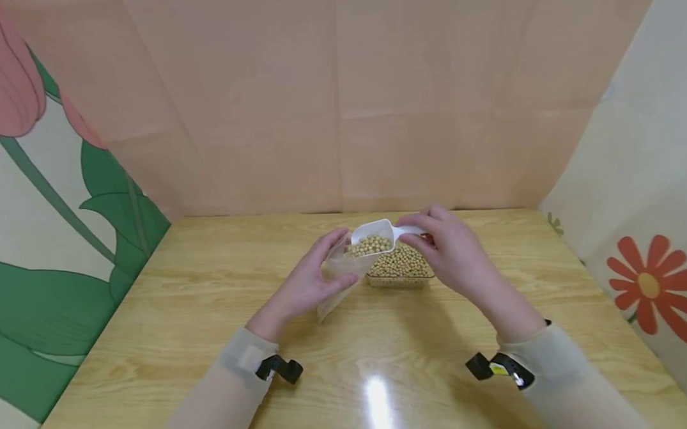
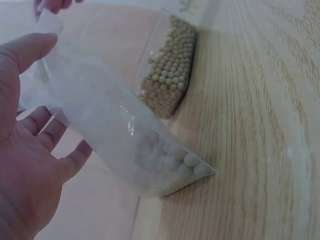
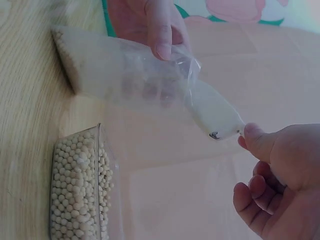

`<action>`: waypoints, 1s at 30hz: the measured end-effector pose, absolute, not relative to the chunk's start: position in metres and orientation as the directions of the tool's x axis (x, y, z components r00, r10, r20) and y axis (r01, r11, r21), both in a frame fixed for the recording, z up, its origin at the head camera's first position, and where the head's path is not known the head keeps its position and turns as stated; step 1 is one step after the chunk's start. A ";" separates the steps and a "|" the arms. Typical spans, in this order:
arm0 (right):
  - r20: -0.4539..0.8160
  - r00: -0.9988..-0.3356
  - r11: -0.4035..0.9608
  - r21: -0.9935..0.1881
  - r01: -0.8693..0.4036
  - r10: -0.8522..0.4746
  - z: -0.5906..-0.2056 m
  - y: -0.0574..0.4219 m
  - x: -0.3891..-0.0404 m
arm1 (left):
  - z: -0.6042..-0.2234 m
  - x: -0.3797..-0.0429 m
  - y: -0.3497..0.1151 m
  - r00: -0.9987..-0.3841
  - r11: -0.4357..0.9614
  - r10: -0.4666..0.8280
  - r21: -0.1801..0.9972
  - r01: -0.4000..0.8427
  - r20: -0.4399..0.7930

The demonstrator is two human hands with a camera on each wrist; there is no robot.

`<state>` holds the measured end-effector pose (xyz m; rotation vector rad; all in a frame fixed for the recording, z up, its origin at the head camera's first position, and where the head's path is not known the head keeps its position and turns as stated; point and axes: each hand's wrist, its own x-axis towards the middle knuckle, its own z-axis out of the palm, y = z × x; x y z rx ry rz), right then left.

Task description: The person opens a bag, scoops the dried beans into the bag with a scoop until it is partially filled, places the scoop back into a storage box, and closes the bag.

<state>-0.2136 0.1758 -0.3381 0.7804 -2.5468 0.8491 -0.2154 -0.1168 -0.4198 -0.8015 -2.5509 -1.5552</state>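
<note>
Head frame, centre: left hand (image 1: 308,280) grips translucent plastic bag (image 2: 95,100) between thumb and fingers. Right hand (image 1: 457,251), right of centre, pinches white scoop (image 1: 380,228) by handle, other fingers curled; scoop's lip at bag's mouth, soybeans (image 1: 371,245) in scoop. More soybeans at bag's bottom, lower centre of left wrist frame. Clear bean-filled container (image 1: 400,282) on wooden table (image 1: 201,311).

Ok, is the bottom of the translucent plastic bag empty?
No, the left wrist view shows soybeans gathered in the bottom end of the translucent plastic bag.
</note>
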 end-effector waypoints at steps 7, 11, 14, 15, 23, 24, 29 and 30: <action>0.628 -0.641 0.667 -0.248 -0.702 -0.441 -0.338 0.171 -0.211 | -0.421 -0.216 -0.115 -0.867 0.354 0.400 0.823 0.445 0.298; 0.684 -0.557 0.654 -0.153 -0.741 -0.472 -0.337 0.169 -0.211 | -0.421 -0.217 -0.114 -0.859 0.344 0.408 0.820 0.458 0.308; 0.713 -0.504 0.639 -0.102 -0.763 -0.488 -0.337 0.167 -0.211 | -0.421 -0.218 -0.115 -0.856 0.338 0.412 0.820 0.462 0.313; 0.720 -0.490 0.635 -0.089 -0.767 -0.491 -0.337 0.167 -0.211 | -0.421 -0.217 -0.115 -0.856 0.335 0.412 0.822 0.461 0.312; 0.747 -0.469 0.628 -0.090 -0.773 -0.471 -0.340 0.171 -0.210 | -0.420 -0.217 -0.116 -0.854 0.332 0.412 0.820 0.466 0.319; 0.748 -0.482 0.632 -0.108 -0.768 -0.457 -0.340 0.173 -0.210 | -0.420 -0.218 -0.116 -0.853 0.334 0.411 0.818 0.469 0.321; 0.714 -0.603 0.658 -0.267 -0.704 -0.355 -0.346 0.183 -0.207 | -0.420 -0.218 -0.116 -0.853 0.342 0.415 0.815 0.468 0.316; 0.700 -0.632 0.659 -0.308 -0.686 -0.331 -0.347 0.186 -0.207 | -0.420 -0.218 -0.116 -0.854 0.344 0.416 0.814 0.467 0.314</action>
